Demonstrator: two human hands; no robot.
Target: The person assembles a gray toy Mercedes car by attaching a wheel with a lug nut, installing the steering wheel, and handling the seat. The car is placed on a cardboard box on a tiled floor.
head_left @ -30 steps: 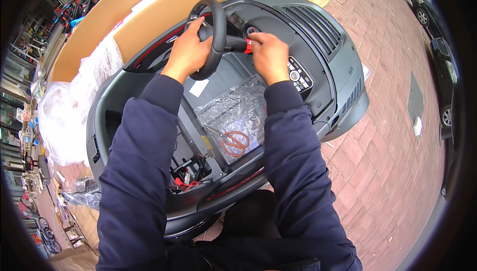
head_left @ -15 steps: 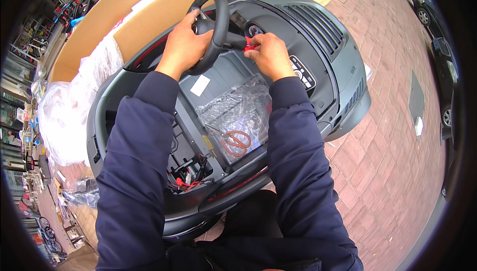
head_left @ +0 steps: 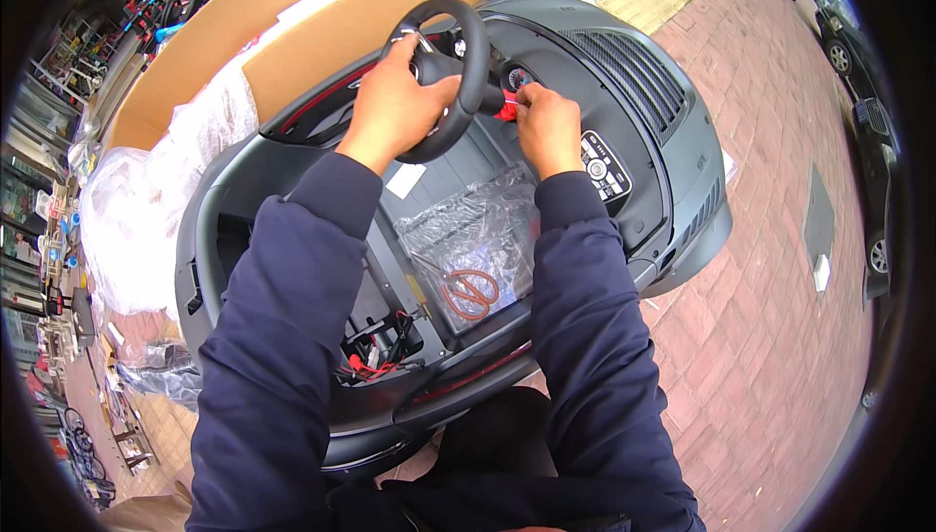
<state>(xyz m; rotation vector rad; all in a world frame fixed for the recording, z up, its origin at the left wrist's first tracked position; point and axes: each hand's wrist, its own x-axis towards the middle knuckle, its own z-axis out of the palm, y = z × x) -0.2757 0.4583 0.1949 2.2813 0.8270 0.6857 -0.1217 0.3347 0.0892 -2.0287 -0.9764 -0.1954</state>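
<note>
My left hand (head_left: 398, 111) is wrapped round the near left side of a black steering wheel (head_left: 476, 52), its thumb over the hub. The wheel sits tilted over the cockpit of a grey ride-on toy car (head_left: 682, 171). At the dashboard end of the steering column, my right hand (head_left: 549, 129) pinches at a small red piece (head_left: 507, 106); its exact kind is too small to tell. Below on the car floor are a clear plastic bag (head_left: 497, 215) and scissors (head_left: 473, 294) with reddish-brown handles. A white card (head_left: 406, 179) lies beside the bag.
An open cardboard box (head_left: 361, 15) stands at the far left, with white foam wrap (head_left: 136, 230) beside it. Red and black wires (head_left: 369, 364) show in the seat well. Brick paving (head_left: 741, 337) runs along the right, with parked cars (head_left: 877, 132) beyond.
The view has shifted slightly, so the toy car sits a little lower and further right. Both hands stay at the same places, the left on the wheel and the right at the red piece.
</note>
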